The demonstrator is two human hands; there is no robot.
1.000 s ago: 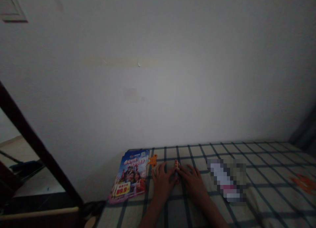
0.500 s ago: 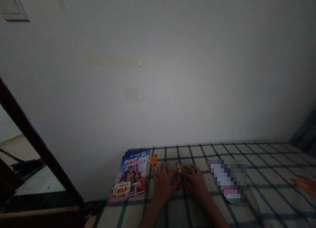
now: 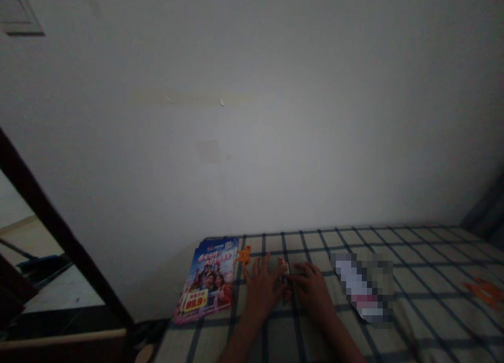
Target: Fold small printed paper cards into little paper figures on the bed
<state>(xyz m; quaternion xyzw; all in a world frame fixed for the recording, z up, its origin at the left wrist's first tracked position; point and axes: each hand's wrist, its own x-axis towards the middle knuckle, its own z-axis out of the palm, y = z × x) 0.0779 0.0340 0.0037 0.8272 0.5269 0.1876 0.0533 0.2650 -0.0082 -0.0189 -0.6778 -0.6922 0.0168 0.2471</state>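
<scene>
Small red-and-white piece (image 3: pixel 284 267): on the cloth, between the two sets of fingers, at the tip of the left index finger and close by the right fingertips; partly covered, so its full shape does not show.
Left hand (image 3: pixel 260 285): palm down, index finger and thumb reaching inward to the piece, the other fingers spread and pointing away from the body; whether thumb and index pinch the piece or only press on it, I cannot tell.
Right hand (image 3: pixel 314 287): fingers bent and slightly apart, tips turned in toward the piece's right side; the thumb is mostly hidden, so I cannot tell whether they pinch.
Checked cloth (image 3: pixel 280 334): beneath all the fingers, pale with dark crossing lines.
Flyers (image 3: pixel 208 276): a fanned stack left of the left fingers, apart from them; the top sheet is blue and pink, with pictured people and "89.9" on a yellow label.
Orange bear figure (image 3: pixel 243 255): just left of the left fingertips, beside the stack's right edge.
Pixelated item (image 3: pixel 360 292): right of the right fingers and apart from them, lying aslant; its details are masked.
Second orange figure (image 3: pixel 484 292): well to the right of the right fingers.
Wall (image 3: pixel 315 116): beyond all the fingertips, plain and pale.
Dark post (image 3: pixel 47 216): far left of the left fingers, slanting.
</scene>
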